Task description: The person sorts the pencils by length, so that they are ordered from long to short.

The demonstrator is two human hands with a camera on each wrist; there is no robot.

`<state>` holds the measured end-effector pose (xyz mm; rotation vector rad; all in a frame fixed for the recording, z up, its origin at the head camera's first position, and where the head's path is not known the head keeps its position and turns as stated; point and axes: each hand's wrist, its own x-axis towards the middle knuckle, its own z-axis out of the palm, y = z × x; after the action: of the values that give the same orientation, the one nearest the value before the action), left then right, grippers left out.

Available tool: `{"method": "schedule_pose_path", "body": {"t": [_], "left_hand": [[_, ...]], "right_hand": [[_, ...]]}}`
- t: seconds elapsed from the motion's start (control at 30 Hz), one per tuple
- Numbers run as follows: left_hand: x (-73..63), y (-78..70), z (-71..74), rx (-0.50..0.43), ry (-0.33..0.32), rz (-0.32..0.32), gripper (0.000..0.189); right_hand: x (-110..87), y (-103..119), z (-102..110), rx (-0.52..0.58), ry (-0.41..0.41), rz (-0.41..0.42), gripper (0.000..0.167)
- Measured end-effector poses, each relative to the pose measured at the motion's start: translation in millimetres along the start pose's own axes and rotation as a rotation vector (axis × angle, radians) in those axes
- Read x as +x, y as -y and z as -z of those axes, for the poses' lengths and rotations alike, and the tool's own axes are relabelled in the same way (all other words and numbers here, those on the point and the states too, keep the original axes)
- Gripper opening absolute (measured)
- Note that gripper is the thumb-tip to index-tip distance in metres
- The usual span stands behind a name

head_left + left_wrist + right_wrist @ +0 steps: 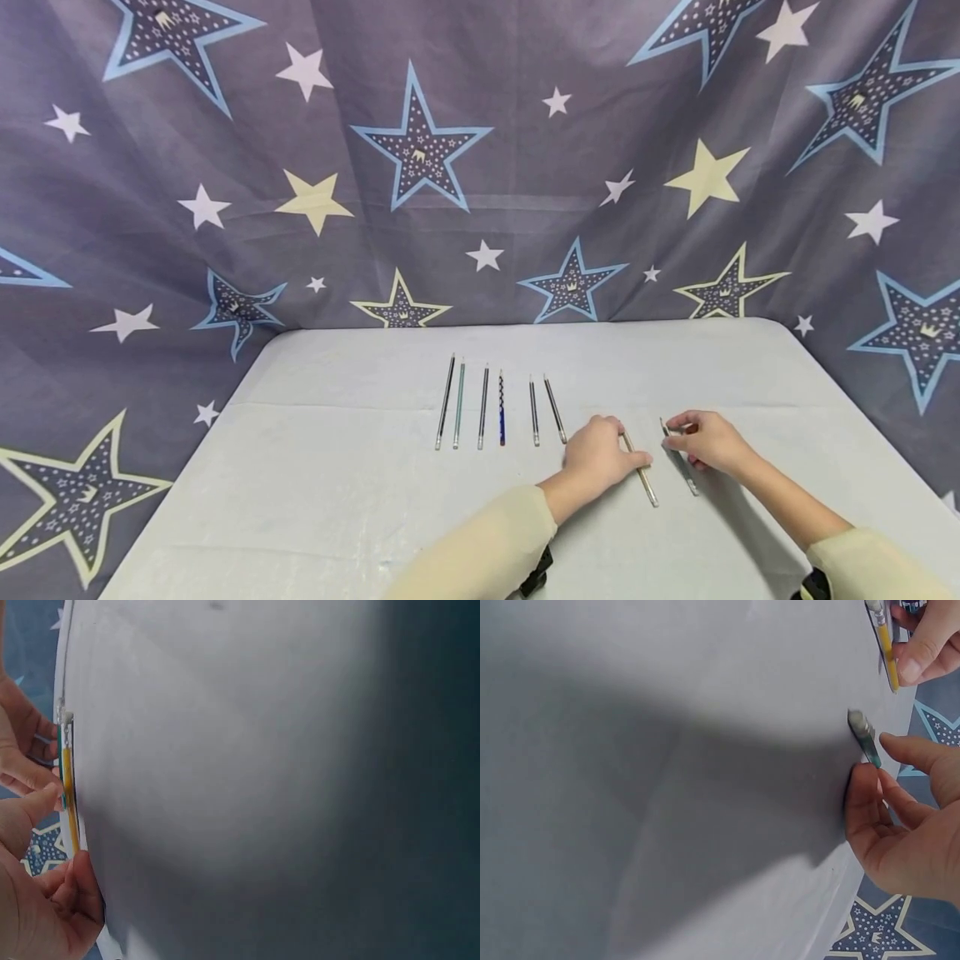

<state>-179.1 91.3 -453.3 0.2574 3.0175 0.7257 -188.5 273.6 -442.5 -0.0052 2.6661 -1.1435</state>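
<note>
My left hand (597, 452) holds a yellow pencil (646, 483), its thumb across the shaft and its fingertips near the far end. In the left wrist view the yellow pencil (70, 769) shows its eraser end, with the fingers (79, 889) at its other end. To the right, my right hand (712, 442) has thumb and fingers around the upper part of a dark green pencil (684, 473). The right wrist view shows that green pencil (865, 735) eraser end toward the camera, its far part hidden by the fingers. Both pencils slant, close over the white table (300, 500).
Left of my hands several pencils lie roughly upright in a row: a black one (446, 402), a teal one (459, 404), a blue patterned one (502, 408) and dark ones, the nearest (555, 408) beside my left hand. A grey star-patterned curtain (517, 167) hangs behind the table.
</note>
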Motion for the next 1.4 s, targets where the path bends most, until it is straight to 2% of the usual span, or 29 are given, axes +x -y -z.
{"method": "schedule_pose_path", "body": {"t": [0.13,0.23,0.5,0.7,0.8,0.97,1.03,1.23,1.4], "left_hand": [[1.3,-3.0,-3.0,0.063,-0.011,0.005,0.044],[2.2,-3.1,-2.3,0.053,-0.007,0.003,0.038],[2.1,0.3,2.9,-0.075,0.005,0.009,0.020],[1.5,0.9,5.0,-0.196,0.021,0.034,0.023],[1.9,0.7,6.2,-0.209,0.017,0.050,0.015],[2.9,0.3,6.3,-0.203,0.013,0.095,0.034],[3.1,0.6,6.0,-0.224,0.020,0.108,0.035],[2.2,4.3,6.0,-0.360,0.030,0.110,0.031],[0.8,8.6,5.2,-0.542,0.029,0.101,0.019]], "right_hand": [[0.1,1,-1,0.000,0.000,0.005,0.039],[0.3,0,-2,-0.007,-0.004,0.006,0.039],[0.0,1,-3,-0.031,-0.011,0.006,0.039],[-1.9,4,-4,-0.021,0.003,0.020,0.036],[-1.9,4,-5,-0.024,-0.002,0.021,0.035],[-1.2,3,-6,-0.033,-0.012,0.019,0.034],[-1.0,3,-6,-0.039,-0.015,0.021,0.034],[-1.8,4,-5,-0.042,-0.027,0.025,0.035],[-2.1,4,-4,-0.030,-0.042,0.030,0.037]]}}
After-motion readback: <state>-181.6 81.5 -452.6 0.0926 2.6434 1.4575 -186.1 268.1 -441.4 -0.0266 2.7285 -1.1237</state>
